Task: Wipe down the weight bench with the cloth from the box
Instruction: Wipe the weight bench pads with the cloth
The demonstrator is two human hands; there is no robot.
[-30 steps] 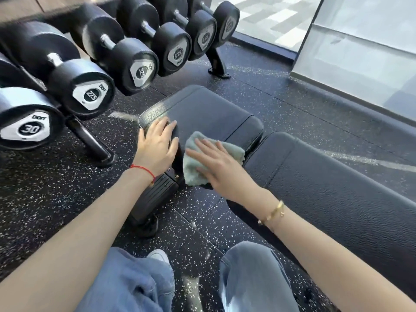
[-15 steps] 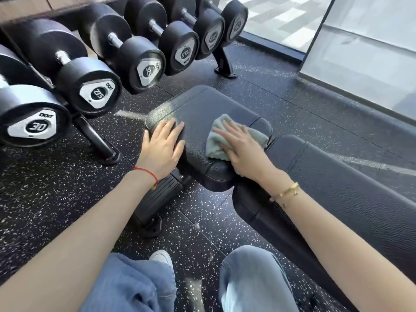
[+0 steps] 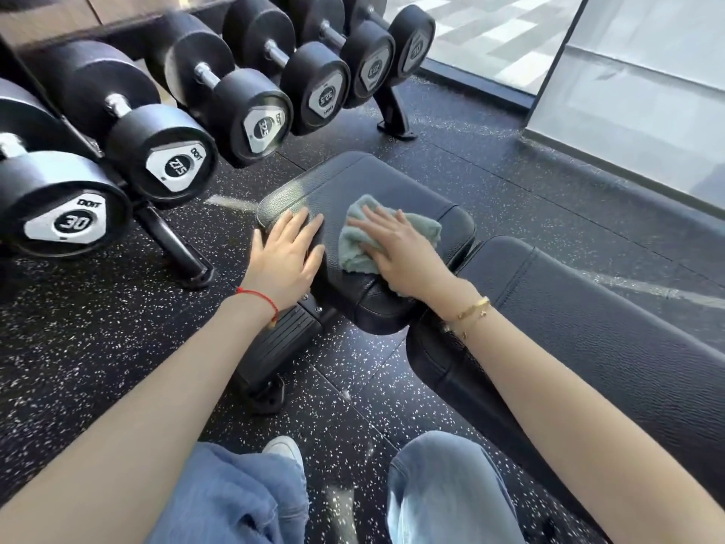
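Pressing green cloth (image 3: 386, 239) flat on bench (image 3: 376, 182), right hand (image 3: 404, 253) fingers spread; left hand (image 3: 284, 257) fingers straight, resting just beside.

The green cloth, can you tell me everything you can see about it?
The cloth is pale green and looks soft and fluffy, like a small towel. It is crumpled, not folded neatly. It lies on the black seat pad of the weight bench. The right hand presses flat on it with straight fingers, covering its middle. The left hand rests on the pad beside it, not touching it.
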